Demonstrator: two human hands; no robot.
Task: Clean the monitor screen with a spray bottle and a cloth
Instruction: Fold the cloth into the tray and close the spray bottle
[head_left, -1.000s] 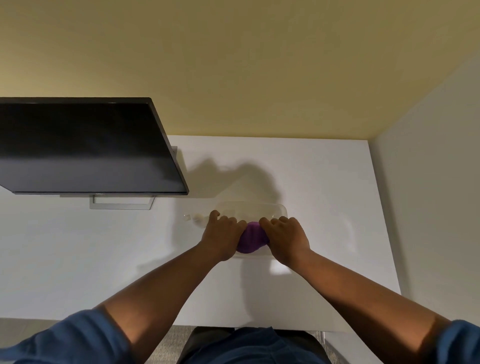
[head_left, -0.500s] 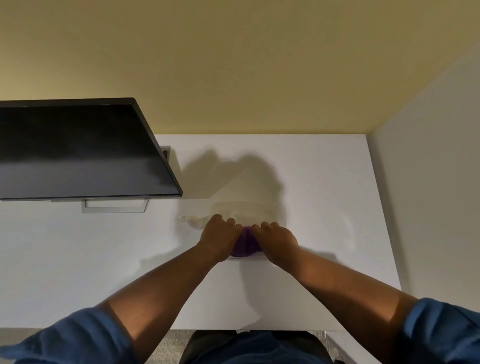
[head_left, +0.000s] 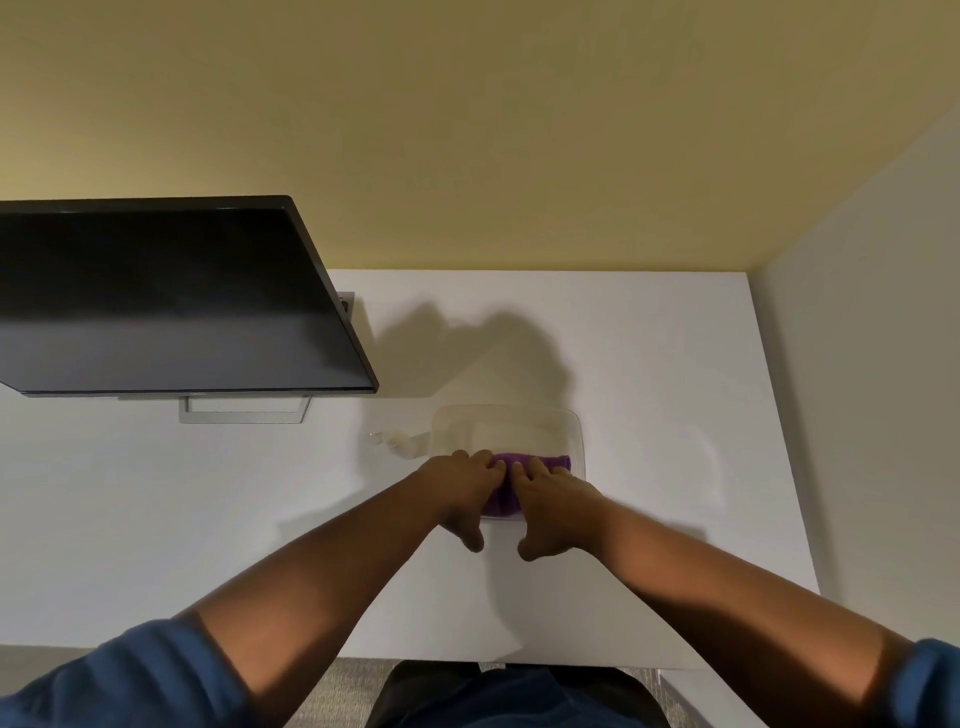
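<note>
A dark monitor (head_left: 156, 296) stands at the left on a white desk (head_left: 156, 519), its screen facing me. A clear plastic tray (head_left: 577, 431) sits mid-desk and holds a folded purple cloth (head_left: 551, 461). A clear spray bottle (head_left: 410, 444) lies on its side, with its nozzle poking out over the tray's left edge. My left hand (head_left: 457, 488) and my right hand (head_left: 556, 504) sit side by side on the cloth. Their fingers curl over it and the thumbs point back toward me. Much of the cloth is hidden under both hands.
The monitor's grey stand (head_left: 241, 413) rests on the desk left of the tray. A grey partition wall (head_left: 857, 364) closes off the desk's right side and a yellow wall (head_left: 467, 156) runs behind. The desk's front edge lies just above my lap.
Both hands have slid inward from the sides of the cloth until they meet on top of it. My view has shifted slightly, so the monitor sits further left.
</note>
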